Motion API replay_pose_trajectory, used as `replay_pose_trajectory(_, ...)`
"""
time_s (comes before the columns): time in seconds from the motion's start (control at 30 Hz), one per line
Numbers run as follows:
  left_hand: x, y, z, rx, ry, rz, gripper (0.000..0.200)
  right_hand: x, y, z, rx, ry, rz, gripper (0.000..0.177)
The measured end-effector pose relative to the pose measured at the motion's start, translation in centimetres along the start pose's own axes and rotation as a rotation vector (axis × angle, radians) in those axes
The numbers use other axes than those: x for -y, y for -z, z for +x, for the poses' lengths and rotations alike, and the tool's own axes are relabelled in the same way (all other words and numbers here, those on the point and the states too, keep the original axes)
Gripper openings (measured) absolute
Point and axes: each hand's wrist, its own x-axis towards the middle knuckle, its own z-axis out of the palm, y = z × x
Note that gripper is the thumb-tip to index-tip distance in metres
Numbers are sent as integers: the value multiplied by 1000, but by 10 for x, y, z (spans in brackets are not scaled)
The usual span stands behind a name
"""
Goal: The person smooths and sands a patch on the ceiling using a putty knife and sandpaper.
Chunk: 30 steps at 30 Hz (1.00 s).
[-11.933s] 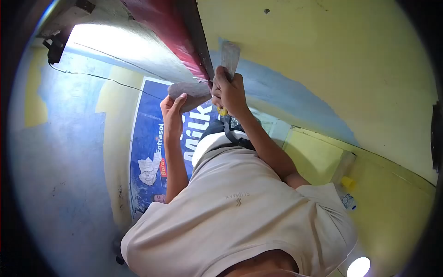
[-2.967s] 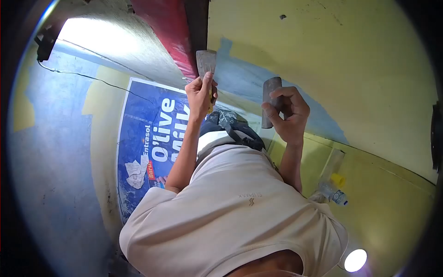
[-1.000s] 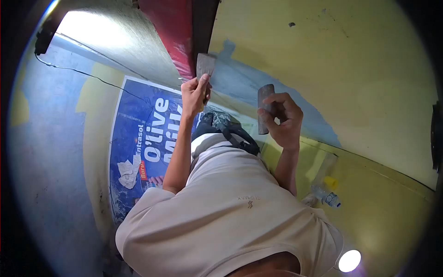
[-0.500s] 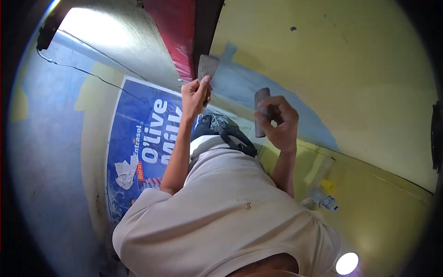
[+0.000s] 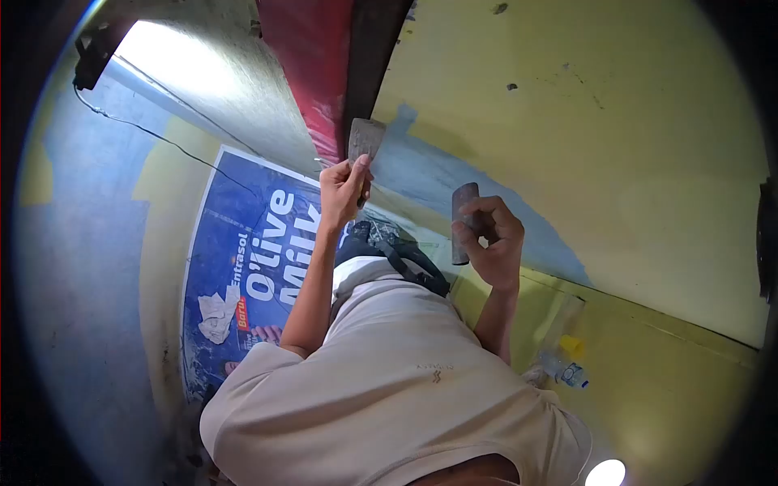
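My left hand [image 5: 347,188] is closed round a putty knife, its wide grey-brown blade [image 5: 366,139] pointing up and away from me, thumb pressed on the blade's base. The handle is mostly hidden by my fingers. To the right, my right hand [image 5: 496,237] pinches a dark grey, slightly curved oblong piece [image 5: 464,201] between thumb and fingertips. It stands upright, apart from the putty knife, and overlaps the blue-grey patch [image 5: 519,206] of the yellow surface in this view.
A blue milk poster [image 5: 219,243] with a torn white patch covers the left side. Beside the yellow surface [image 5: 632,121] runs a red panel [image 5: 312,57]. A plastic bottle [image 5: 574,375] lies low on the right; a thin cable [image 5: 138,121] hangs upper left.
Both hands and the surroundings sit slightly lower in the view. The putty knife and the dark oblong piece stay in the same grips.
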Motion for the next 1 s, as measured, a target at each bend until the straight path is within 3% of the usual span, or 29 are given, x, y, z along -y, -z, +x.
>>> replay_pose_trajectory(0.27, -9, -12, 1, -11, -85, 44, 46, 1, 3, 0, 73, -7, 9, 22)
replay_pose_trajectory(0.37, 19, -6, -1, -9, -35, 4, 45, -2, 7, 4, 72, -24, 11, 21)
replay_pose_trajectory(0.5, -13, -12, 2, 18, -31, -51, 45, -5, 6, 3, 29, -55, -7, 20)
replay_pose_trajectory(1.0, -11, -15, 2, -37, -25, 48, 46, -10, 11, 6, 76, -38, -33, 24)
